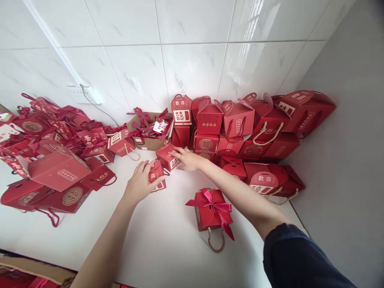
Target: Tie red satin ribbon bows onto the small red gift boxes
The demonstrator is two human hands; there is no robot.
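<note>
In the head view, my left hand [139,182] is curled round a small red gift box [156,171] with pale lettering, standing on the white table. Just beyond it, my right hand [192,159] grips the side of another red gift box [165,154], which has a white printed panel; fingers lie over its top and the thumb is at its near side. The two boxes sit close together. Nearer to me, below my right forearm, is a red box with a ribbon bow [211,210] and a rope handle lying on the table.
Red gift boxes [240,120] are stacked against the tiled wall at the right. A cardboard box [150,140] holds ribbons and tags. More boxes and ribbons [60,172] pile up at the left. A grey panel [342,180] bounds the right side.
</note>
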